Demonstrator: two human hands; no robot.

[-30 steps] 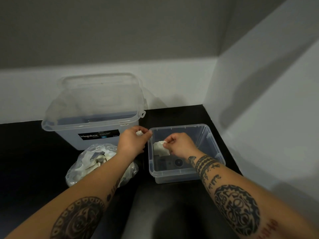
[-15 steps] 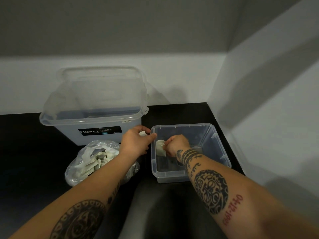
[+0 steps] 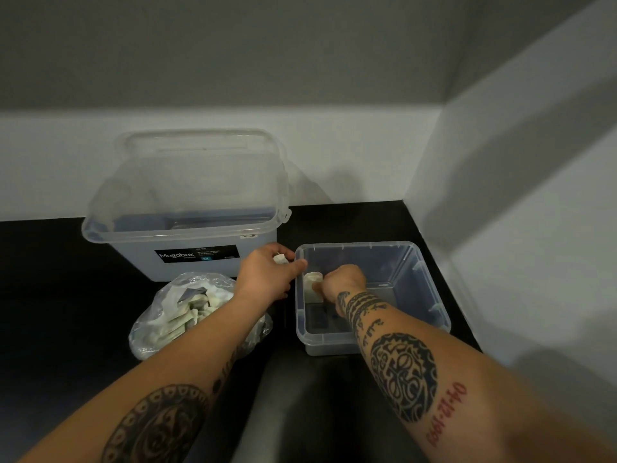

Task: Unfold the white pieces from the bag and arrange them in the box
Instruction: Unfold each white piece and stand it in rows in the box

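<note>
Clear plastic box (image 3: 430, 289) on the black counter (image 3: 50, 295) is nearly bare, so I'd say this job has only just started. The only thing I can spot inside is one white piece (image 3: 312, 287), standing up against the box's left wall. The right hand (image 3: 344, 282) is down in the box with its fingers curled round that piece, so it isn't really placed yet. Can't tell if it's fully unfolded.

The left hand (image 3: 267, 275) sits just outside the box's far-left corner, pinching a small white bit (image 3: 280, 259) between thumb and fingers. Its thumb looks like it's at the rim, touching or nearly so. No idea if that bit is a separate piece or a tag off the first one.

Left of the box, the plastic bag (image 3: 160, 322) looks stuffed with folded white pieces, so basically the whole pile is left to do. The big Megabox bin (image 3: 180, 235) behind and left of the box doesn't seem involved.
</note>
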